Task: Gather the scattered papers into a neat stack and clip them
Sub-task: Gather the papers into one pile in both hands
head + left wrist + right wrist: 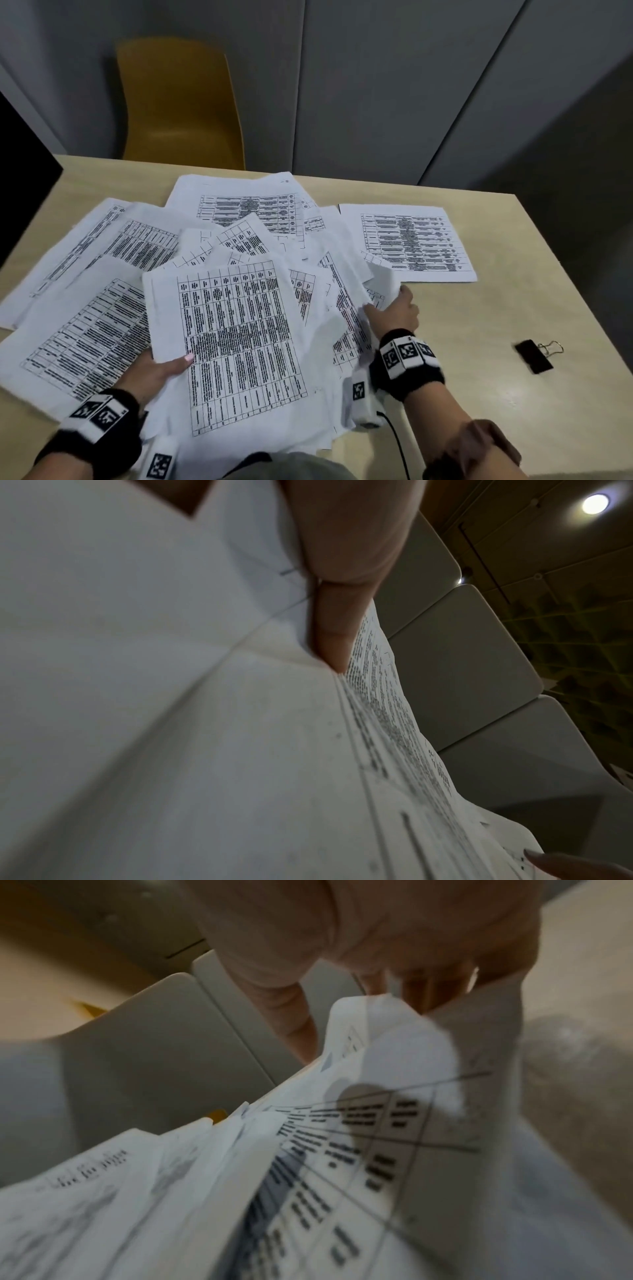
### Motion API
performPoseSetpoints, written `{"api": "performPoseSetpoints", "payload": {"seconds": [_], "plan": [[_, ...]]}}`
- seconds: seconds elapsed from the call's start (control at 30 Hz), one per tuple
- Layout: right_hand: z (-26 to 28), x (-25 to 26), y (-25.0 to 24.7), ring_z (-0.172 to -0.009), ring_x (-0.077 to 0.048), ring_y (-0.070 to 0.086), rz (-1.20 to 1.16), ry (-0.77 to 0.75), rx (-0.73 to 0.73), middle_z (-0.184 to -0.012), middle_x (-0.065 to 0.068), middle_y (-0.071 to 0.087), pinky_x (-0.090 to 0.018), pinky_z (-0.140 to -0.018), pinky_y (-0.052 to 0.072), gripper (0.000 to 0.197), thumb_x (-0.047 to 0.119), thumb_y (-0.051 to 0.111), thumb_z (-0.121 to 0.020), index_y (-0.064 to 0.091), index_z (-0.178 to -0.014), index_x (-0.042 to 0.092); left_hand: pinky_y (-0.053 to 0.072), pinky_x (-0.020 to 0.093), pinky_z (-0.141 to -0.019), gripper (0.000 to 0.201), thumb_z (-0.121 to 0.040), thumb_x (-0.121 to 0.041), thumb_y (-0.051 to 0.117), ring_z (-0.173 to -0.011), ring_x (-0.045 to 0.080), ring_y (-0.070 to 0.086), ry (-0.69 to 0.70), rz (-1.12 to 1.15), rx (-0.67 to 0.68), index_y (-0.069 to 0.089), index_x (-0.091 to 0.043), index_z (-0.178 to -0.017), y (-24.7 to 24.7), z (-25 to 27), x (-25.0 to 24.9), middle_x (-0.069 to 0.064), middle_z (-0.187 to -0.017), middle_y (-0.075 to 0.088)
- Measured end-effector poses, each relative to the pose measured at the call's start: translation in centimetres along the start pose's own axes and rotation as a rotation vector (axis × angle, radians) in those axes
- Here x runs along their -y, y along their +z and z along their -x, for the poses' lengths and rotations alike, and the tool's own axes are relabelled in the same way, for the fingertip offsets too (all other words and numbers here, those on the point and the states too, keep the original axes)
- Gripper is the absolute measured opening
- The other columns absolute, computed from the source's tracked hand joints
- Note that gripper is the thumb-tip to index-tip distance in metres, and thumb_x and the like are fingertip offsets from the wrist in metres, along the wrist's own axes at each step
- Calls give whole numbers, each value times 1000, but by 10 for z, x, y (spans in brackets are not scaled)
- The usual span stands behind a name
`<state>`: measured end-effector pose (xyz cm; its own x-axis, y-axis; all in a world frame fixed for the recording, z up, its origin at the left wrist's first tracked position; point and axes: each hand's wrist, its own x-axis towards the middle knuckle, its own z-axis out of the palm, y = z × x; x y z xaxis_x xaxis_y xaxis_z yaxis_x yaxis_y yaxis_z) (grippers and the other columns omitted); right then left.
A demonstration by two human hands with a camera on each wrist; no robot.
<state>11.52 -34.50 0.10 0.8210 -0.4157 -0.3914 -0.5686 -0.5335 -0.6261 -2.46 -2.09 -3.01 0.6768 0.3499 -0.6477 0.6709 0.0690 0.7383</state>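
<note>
A: Head view. Papers [226, 339] fan across the table [479, 325] from left edge to centre, unaligned. One sheet [407, 241] lies apart, upper right of the pile. Binder clip [534, 356] sits at right of frame, well apart from the sheets, untouched.

B: Hands?

A: Left hand [154, 373] at lower left, thumb on top of the upper sheets, fingers beneath: gripping papers. Right hand [397, 311] right of centre, fingers curled on the pile's right edge, sheets bunched there.

B: Left wrist view?

A: Thumb [342, 569] runs down from the top centre, pressed on paper; sheet edges fan toward lower right. Confirms the pinch.

B: Right wrist view?

A: Blurred. Fingers [441, 988] at upper right close on a crumpled corner; printed grid fills lower centre.

B: Step in hand?

A: Judged: gathering, early. Nothing squared, nothing clipped.

B: Next move calls for?

A: Likely sweeping both sides inward, fetching the stray sheet, then tapping the edges flush before reaching for the clip.
</note>
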Motion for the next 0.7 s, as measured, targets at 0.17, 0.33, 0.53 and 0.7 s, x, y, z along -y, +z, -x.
{"api": "performPoseSetpoints", "payload": {"seconds": [0.17, 0.33, 0.53, 0.7], "plan": [[-11, 19, 6, -132, -34, 24, 254, -185, -137, -145, -15, 26, -45, -109, 23, 50, 31, 61, -85, 44, -131, 19, 30, 52, -108, 61, -80, -16, 67, -123, 35, 48, -5, -13, -5, 43, -6, -134, 1, 2, -1, 19, -135, 51], [-39, 35, 15, -131, -35, 22, 403, -137, -48, -143, -14, 25, -45, -109, 21, 39, 44, 55, -86, 60, -114, 17, 31, 48, -106, 57, -81, -13, 67, -121, 35, 49, -3, -27, -33, 45, -3, -132, 4, 2, -1, 20, -134, 52], [-56, 35, 28, -126, -35, 28, 532, -89, -59, -135, -13, 34, -49, -108, 21, 42, 50, 55, -82, 62, -109, 19, 32, 46, -105, 54, -81, -6, 65, -120, 36, 50, 0, -47, -51, 46, 3, -130, 5, 1, -4, 23, -133, 52], [-42, 24, 20, -130, -34, 27, 396, -97, -50, -139, -10, 35, -47, -113, 14, 13, 36, 59, -82, 66, -84, 24, 30, 45, -106, 55, -82, -5, 63, -124, 36, 47, 0, -25, -37, 43, 2, -133, 5, 2, -6, 23, -135, 50]]}}
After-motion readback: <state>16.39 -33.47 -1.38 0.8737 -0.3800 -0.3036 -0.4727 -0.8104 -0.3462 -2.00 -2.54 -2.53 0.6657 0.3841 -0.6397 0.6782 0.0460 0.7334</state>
